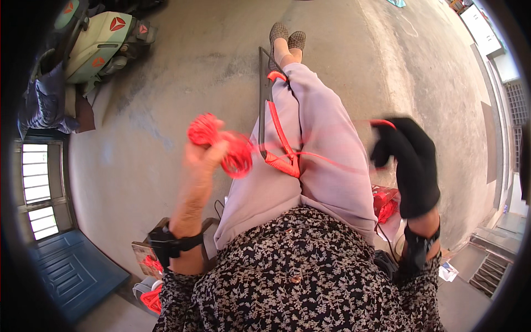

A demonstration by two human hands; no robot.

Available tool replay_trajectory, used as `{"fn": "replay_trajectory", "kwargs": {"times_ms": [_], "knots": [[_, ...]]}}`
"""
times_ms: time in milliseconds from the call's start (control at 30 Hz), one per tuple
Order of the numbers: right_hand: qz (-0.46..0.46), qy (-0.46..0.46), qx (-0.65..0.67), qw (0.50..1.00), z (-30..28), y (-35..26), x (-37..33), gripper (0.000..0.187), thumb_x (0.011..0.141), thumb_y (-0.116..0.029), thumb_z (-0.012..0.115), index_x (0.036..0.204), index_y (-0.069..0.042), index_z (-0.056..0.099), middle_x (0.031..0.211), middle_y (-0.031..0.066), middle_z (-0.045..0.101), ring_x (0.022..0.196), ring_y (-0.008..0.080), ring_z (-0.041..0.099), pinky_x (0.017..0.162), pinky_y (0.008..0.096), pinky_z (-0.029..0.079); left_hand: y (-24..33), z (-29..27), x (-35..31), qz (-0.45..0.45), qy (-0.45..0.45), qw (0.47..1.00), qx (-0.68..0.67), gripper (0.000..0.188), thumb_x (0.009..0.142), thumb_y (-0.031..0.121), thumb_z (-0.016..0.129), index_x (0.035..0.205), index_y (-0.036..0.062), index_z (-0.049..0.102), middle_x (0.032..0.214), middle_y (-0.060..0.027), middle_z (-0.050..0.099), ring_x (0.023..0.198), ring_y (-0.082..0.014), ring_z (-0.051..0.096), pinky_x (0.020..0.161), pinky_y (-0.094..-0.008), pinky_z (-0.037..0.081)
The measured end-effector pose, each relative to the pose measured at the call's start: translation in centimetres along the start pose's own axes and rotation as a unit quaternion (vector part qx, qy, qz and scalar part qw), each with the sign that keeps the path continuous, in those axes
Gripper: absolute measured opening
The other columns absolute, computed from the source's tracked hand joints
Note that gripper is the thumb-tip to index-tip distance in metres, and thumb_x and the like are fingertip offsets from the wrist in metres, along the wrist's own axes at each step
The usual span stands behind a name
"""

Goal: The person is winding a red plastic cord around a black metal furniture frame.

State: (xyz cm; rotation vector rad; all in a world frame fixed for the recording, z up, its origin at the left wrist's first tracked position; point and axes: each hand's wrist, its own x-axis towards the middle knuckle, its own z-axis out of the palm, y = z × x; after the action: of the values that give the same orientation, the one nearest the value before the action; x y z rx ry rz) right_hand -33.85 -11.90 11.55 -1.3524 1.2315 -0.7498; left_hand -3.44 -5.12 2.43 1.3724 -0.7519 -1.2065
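My bare left hand (200, 157) is closed round the middle of a bundle of red cord (238, 157), whose loops bulge out on both sides of the fist. My right hand (412, 160), in a black glove, is raised over my right side with its fingers curled on a red strand (332, 161). Blurred lengths of the strand cross above my thighs. Between my legs rests a dark metal frame (262, 99), its near corner wrapped in red cord (283, 164). More red wrapping (276, 76) covers a piece near my shins.
A pale green scooter (99, 50) stands at the far left, with a dark padded cover beside it. A blue door panel (80, 274) is at the lower left. More red cord lies by my left elbow (150, 299) and by my right hip (387, 207).
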Motion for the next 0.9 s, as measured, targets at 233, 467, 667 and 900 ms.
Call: {"fn": "replay_trajectory", "kwargs": {"times_ms": [233, 467, 667, 900], "knots": [[-0.129, -0.085, -0.245, 0.957, 5.9, 8.6, 5.7, 0.034, 0.081, -0.018, 0.070, 0.113, -0.009, 0.062, 0.092, 0.0097, 0.069, 0.081, 0.0232, 0.067, 0.074, 0.0319, 0.052, -2.9, -0.6, 2.3, 0.281, -0.003, 0.798, 0.532, 0.030, 0.075, -0.003, 0.063, 0.104, 0.0024, 0.057, 0.095, -0.0138, 0.062, 0.087, -0.0261, 0.062, 0.074, -0.0363, 0.051], [-0.076, -0.122, -0.080, 0.986, 8.9, 9.9, 6.1, 0.035, 0.081, -0.021, 0.070, 0.111, -0.004, 0.061, 0.091, 0.0076, 0.068, 0.083, 0.0164, 0.065, 0.078, 0.0299, 0.051, -3.6, 4.2, 1.3, 0.114, -0.063, 0.963, 0.237, 0.044, 0.075, -0.002, 0.065, 0.117, 0.0018, 0.051, 0.092, -0.0107, 0.063, 0.084, -0.0202, 0.063, 0.068, -0.0328, 0.051], [0.025, -0.052, 0.441, 0.896, 5.5, 4.7, 3.7, 0.048, 0.093, -0.037, 0.055, 0.124, -0.002, 0.048, 0.117, 0.0125, 0.057, 0.108, 0.0225, 0.056, 0.097, 0.0395, 0.043, 2.6, 2.0, -0.6, -0.065, -0.184, 0.980, -0.030, 0.044, 0.088, 0.014, 0.061, 0.127, 0.0015, 0.046, 0.115, -0.0155, 0.058, 0.095, -0.0185, 0.060, 0.069, -0.0232, 0.052], [0.008, -0.330, 0.445, 0.832, 1.9, 5.9, -3.4, 0.049, 0.081, -0.021, 0.064, 0.121, 0.002, 0.047, 0.100, 0.0106, 0.061, 0.084, 0.0265, 0.064, 0.077, 0.0413, 0.052, 0.1, 0.8, -0.8, -0.141, -0.220, 0.781, -0.567, 0.052, 0.091, 0.037, 0.057, 0.128, 0.0026, 0.044, 0.122, -0.0175, 0.055, 0.115, -0.0226, 0.051, 0.063, -0.0294, 0.054]]}}
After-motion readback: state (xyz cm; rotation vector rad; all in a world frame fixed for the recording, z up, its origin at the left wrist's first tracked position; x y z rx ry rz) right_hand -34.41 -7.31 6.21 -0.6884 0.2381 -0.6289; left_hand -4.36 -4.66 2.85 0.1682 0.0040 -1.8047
